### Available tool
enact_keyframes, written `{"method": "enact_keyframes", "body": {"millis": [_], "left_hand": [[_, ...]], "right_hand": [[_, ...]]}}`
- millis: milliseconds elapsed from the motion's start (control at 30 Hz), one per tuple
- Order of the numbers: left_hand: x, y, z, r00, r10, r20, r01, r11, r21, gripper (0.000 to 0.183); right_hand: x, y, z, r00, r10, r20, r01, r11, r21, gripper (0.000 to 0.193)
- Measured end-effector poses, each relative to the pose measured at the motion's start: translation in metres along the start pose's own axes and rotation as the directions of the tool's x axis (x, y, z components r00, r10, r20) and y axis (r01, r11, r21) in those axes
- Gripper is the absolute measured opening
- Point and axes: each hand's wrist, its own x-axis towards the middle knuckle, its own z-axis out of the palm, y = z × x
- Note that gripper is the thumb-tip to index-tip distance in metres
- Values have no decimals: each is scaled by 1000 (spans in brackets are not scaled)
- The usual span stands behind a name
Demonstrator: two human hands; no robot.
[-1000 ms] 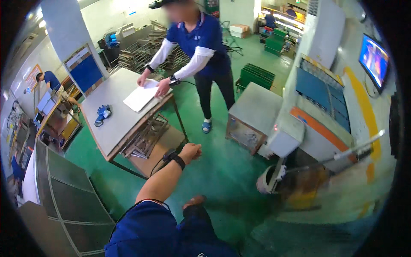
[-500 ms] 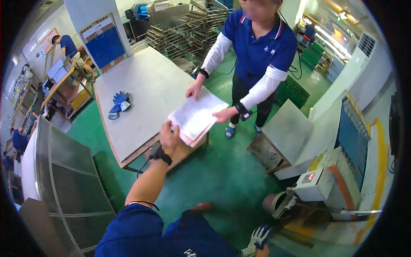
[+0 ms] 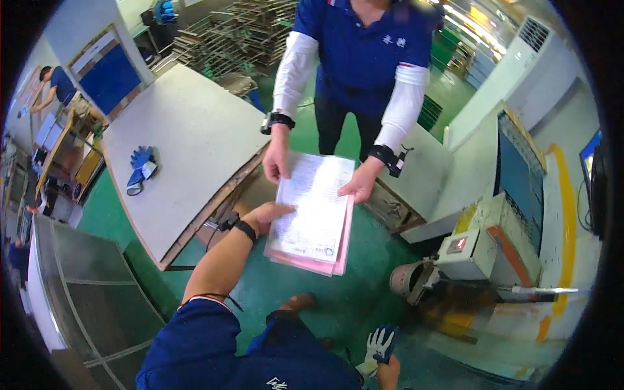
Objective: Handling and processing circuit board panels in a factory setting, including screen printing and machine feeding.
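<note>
A stack of papers (image 3: 312, 221), white sheets over pink ones, hangs in front of me above the floor. My left hand (image 3: 263, 216) is at its left edge, closed, one digit lying on the top sheet; the other fingers are mostly hidden. Facing me, a person in a dark blue shirt and white sleeves grips the stack: one hand (image 3: 278, 159) at its upper left corner, the other hand (image 3: 361, 183) at its right side. Low beside my right leg, my right hand (image 3: 389, 372) is closed on a white and blue work glove (image 3: 379, 348).
A large pale table (image 3: 188, 143) stands at left, bearing a blue glove (image 3: 142, 168). Mesh-like dark panels (image 3: 97, 279) lean at lower left. At right are a white control box (image 3: 467, 253) and a bucket (image 3: 408, 278). Metal racks (image 3: 227, 36) stand behind the table.
The stack has turned from a slant to nearly upright before me and come lower in view. The other person has come nearer. My left hand stays at its left edge, the right hand low with the glove.
</note>
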Motion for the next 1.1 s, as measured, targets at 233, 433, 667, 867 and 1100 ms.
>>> {"method": "enact_keyframes", "body": {"millis": [233,433,667,867,1100], "left_hand": [[-10,-62,54,998,43,45,-42,999,-28,52],[-29,-134,106,983,-77,167,86,995,-49,57],[-59,-245,258,776,-403,485,304,913,272,57],[-109,-323,445,677,-440,590,85,843,532,57],[-161,-430,561,384,-637,669,4,725,688,56]], "right_hand": [[-39,-17,-20,966,-47,-253,60,997,45,25],[-88,13,-68,901,148,-408,-125,989,83,24],[-162,118,-112,698,268,-664,70,897,436,30],[-198,152,-129,847,256,-466,358,373,856,31],[-281,195,-154,653,155,-741,389,771,504,32]]}}
